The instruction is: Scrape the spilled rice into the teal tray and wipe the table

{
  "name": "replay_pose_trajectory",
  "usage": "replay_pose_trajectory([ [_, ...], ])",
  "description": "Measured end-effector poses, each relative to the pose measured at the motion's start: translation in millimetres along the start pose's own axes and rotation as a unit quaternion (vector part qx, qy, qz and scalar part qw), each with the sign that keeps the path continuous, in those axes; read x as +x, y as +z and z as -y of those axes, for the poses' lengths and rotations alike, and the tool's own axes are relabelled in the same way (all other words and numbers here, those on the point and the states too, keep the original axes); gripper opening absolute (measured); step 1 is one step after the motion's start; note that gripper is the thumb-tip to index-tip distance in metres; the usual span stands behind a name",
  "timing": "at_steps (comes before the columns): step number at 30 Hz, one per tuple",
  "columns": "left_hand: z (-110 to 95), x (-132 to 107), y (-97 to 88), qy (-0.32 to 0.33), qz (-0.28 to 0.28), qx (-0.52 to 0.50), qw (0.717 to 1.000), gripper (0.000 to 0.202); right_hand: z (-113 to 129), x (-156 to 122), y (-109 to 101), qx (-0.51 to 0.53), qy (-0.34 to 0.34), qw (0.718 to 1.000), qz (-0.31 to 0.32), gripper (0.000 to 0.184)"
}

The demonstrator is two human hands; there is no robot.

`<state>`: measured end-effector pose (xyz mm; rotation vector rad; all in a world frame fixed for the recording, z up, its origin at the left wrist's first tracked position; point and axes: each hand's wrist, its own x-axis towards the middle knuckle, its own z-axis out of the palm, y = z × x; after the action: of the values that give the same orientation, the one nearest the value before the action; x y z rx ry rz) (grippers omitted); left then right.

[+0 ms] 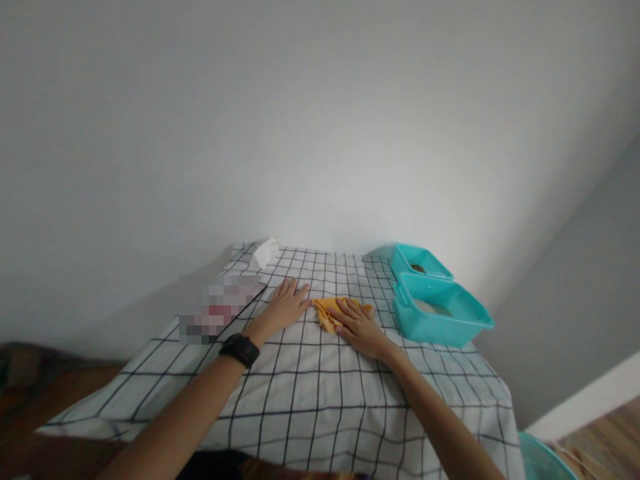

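Observation:
My left hand [285,304] lies flat on the checked tablecloth [300,373], open, with its fingers spread and nothing in it. A dark watch sits on that wrist. To its right, a crumpled yellow cloth [327,321] rests on the table. My right hand [361,327] is on top of this cloth, palm down, fingers outstretched and apart over it. Part of the cloth is hidden beneath the hand. A flat, blurred-out item [225,310] is on the table just left of my left hand.
Two turquoise plastic bins stand at the table's right side: a front bin [440,330] with something pale inside, and a rear bin [425,257] holding something brownish. A white crumpled tissue [265,253] is at the back left. A plain wall [320,133] rises behind. A turquoise tub [543,460] is at lower right.

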<state>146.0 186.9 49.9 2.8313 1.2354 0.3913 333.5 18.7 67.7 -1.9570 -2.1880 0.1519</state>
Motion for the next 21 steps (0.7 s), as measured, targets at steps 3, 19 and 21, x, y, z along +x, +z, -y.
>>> replay_pose_trajectory([
  [3,0,0,0.5,0.004,0.000,0.004,1.000,0.054,-14,8,-5,-0.045,0.050,0.998,0.005,0.051],
  [19,-5,-2,-6.2,-0.007,0.015,-0.005,1.000,0.055,65,-70,15,-0.056,-0.036,0.997,0.036,0.062],
  [21,-4,-1,-6.0,-0.008,0.016,-0.007,1.000,0.056,62,-84,18,-0.043,-0.052,0.997,0.027,0.059],
])
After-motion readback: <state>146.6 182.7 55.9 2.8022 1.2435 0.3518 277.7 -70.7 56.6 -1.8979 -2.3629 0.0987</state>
